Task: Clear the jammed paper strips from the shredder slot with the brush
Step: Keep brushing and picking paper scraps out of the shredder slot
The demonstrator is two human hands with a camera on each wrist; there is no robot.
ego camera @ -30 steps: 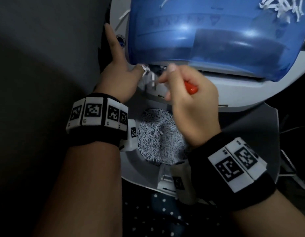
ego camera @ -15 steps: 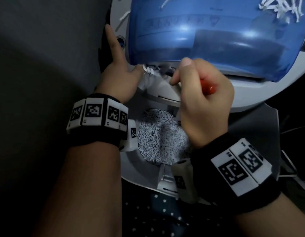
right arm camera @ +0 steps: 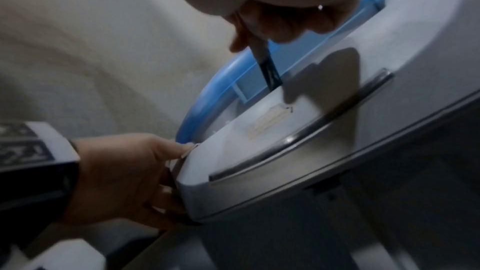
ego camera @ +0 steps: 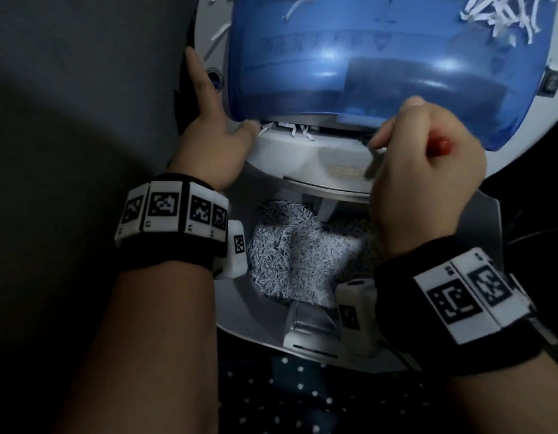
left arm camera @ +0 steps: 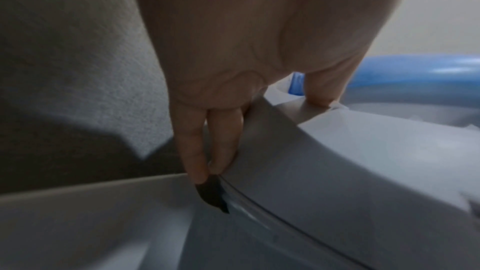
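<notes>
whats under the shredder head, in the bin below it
A heap of shredded paper lies in the bin. The right hand, its wrist camera and the shredder head cover the heap's right side and far part, so its full extent cannot be seen.

Our right hand (ego camera: 428, 183) has slid the brush (right arm camera: 269, 69) rightward along the slot, away from our left thumb, uncovering strips (ego camera: 290, 130) that hang from it.
</notes>
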